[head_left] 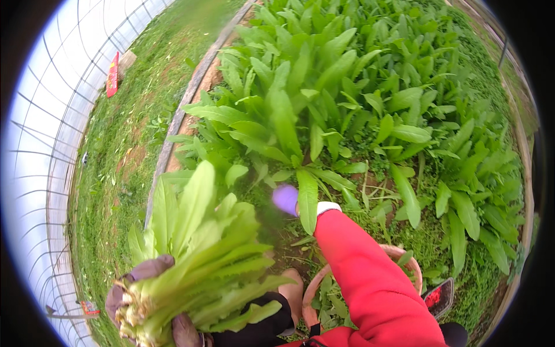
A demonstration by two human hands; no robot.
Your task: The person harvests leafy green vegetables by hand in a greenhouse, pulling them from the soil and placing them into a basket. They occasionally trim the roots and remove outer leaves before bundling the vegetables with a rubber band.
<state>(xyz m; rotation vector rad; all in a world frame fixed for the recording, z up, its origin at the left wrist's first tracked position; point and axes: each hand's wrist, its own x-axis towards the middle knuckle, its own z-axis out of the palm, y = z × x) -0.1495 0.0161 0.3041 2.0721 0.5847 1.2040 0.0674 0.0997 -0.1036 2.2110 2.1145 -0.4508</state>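
Note:
In my left hand, gloved in dark brown, is a thick bunch of long-leaved lettuce. The pale cut stem ends show at the lower left, with gloved fingers closed around them. My right hand, in a purple glove with a white cuff and red sleeve, reaches forward to the foot of the growing lettuce plants. A long leaf hangs across its wrist. Motion smears this hand, so its fingers cannot be made out.
A round pinkish basket with loose leaves stands below my right forearm, a dark shoe beside it. A wooden edging board borders the bed. At the left, a red packet lies near the plastic greenhouse wall.

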